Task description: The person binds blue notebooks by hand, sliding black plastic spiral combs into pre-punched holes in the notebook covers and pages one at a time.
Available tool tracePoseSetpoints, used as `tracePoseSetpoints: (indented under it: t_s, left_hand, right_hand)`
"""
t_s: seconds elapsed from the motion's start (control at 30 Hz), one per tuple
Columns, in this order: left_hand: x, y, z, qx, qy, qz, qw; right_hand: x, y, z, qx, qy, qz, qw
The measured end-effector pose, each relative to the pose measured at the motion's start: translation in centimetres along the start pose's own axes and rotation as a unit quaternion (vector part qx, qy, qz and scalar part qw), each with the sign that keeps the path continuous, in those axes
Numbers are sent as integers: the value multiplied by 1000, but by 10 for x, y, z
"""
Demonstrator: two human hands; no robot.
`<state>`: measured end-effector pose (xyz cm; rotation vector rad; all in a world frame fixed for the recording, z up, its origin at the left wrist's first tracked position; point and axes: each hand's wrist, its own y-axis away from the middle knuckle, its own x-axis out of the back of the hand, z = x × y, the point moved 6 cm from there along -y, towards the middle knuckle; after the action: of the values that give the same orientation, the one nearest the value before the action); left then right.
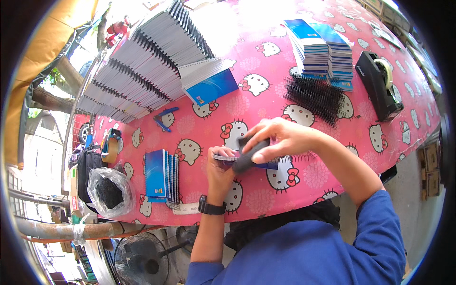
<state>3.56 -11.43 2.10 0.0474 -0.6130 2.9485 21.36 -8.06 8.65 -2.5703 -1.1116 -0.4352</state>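
Note:
My left hand (219, 172), with a black watch on its wrist, grips a thin notebook (225, 158) that is seen nearly edge-on above the table. A dark spiral coil (304, 157) runs along its edge and sticks out to the right, under my right forearm. My right hand (280, 137) is closed around a dark grey, rounded, thick object (245, 161), whose kind I cannot make out. That object is against the notebook's edge and hides part of it. Blue cover shows just right of it.
Blue spiral notebooks (159, 175) lie at left, beside blue pliers (166, 118). Far left stand tall stacks of coil-bound books (142, 61), with a blue notebook (211, 88) leaning there. Loose black coils (316, 97), stacked blue booklets (327, 50) and a tape dispenser (377, 85) sit at right.

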Motion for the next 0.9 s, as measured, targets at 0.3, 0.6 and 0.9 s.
tracePoseSetpoints:
  t_s: [0.3,0.6,0.9]
  left_hand:
    - [-7,4,-11,162,120,32,979]
    - [-7,5,0,147,64,29,987]
    - [5,-3,22,105,2,60,993]
  right_hand:
    - [6,-14,10,-76,125,33,989]
    - [-2,-20,-5,19,-14,39,999]
    - [35,-11,-2,38,487,344,802]
